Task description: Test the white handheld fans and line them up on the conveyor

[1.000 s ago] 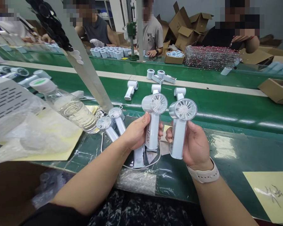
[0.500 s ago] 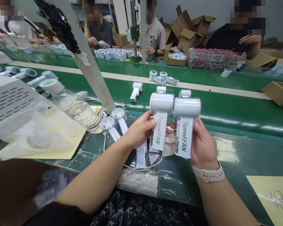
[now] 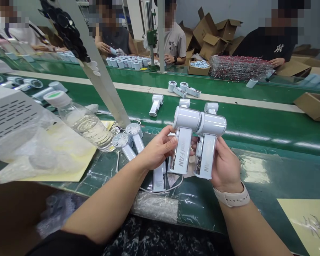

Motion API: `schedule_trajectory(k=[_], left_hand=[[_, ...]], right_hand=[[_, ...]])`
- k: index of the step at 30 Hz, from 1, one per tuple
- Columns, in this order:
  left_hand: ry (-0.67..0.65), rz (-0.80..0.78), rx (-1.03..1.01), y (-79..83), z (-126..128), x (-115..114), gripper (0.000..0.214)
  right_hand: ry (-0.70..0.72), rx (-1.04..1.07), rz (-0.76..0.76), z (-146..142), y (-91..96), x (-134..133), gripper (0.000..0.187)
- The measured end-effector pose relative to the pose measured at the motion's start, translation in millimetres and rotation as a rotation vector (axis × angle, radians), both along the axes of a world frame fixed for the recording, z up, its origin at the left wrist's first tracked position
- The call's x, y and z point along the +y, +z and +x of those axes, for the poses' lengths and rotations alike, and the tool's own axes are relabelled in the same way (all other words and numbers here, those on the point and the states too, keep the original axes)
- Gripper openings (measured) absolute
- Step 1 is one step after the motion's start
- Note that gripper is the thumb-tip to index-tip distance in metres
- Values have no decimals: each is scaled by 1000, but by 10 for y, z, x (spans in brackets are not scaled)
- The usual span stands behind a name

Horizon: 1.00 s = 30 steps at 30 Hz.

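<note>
Two light-blue handheld fans are held upright side by side, their round heads touching or nearly so. My left hand [image 3: 161, 147] is closed around the handle of the left fan [image 3: 185, 142], thumb on its side edge; "FAN" shows on the handle. Closed on the right fan [image 3: 209, 149] is my right hand [image 3: 226, 163], with a pale watch band at the wrist. The right handle's open side shows dark inner parts. Most fingertips are hidden behind the handles. Below and left of my hands, several more fans [image 3: 128, 147] and a white cable [image 3: 176, 186] lie on the bench.
A water bottle [image 3: 82, 121] leans at left beside plastic film [image 3: 40, 145] and a grey vented box [image 3: 13, 113]. A slanted post [image 3: 106, 85] rises there. Several fan units [image 3: 156, 105] lie on the green belt [image 3: 256, 124]. Co-workers [image 3: 173, 39] sit across it.
Both fans have turned, so the open side of the right handle now shows and the lettering faces more to the right. My right hand has shifted slightly left.
</note>
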State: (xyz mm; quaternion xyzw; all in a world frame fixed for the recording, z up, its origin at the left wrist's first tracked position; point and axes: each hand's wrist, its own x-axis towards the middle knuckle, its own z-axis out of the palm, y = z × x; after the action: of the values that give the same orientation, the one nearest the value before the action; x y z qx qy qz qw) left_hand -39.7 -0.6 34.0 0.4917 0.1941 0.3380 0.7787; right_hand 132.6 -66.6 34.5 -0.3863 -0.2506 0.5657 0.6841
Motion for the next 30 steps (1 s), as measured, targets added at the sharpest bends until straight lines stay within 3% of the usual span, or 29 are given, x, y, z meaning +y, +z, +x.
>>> schedule_trajectory(k=[5, 10, 16, 21, 25, 28, 30], left_hand=[[10, -22, 66, -5, 6, 12, 55], [13, -16, 93, 18, 4, 10, 57], [17, -7, 97, 52, -13, -4, 56], [13, 40, 89, -15, -18, 17, 51], [161, 281, 168, -48, -38, 26, 51], [232, 571, 238, -2, -77, 20, 51], [236, 809, 239, 39, -99, 19, 41]], right_hand=[[-49, 96, -111, -72, 17, 30, 24], [-54, 106, -128, -99, 49, 36, 24], [-47, 68, -66, -99, 45, 15, 23], [-36, -50, 38, -57, -58, 18, 29], [-103, -368, 163, 35, -121, -20, 34], [-94, -636, 319, 103, -81, -85, 48], [-17, -697, 475, 122, -28, -113, 57]])
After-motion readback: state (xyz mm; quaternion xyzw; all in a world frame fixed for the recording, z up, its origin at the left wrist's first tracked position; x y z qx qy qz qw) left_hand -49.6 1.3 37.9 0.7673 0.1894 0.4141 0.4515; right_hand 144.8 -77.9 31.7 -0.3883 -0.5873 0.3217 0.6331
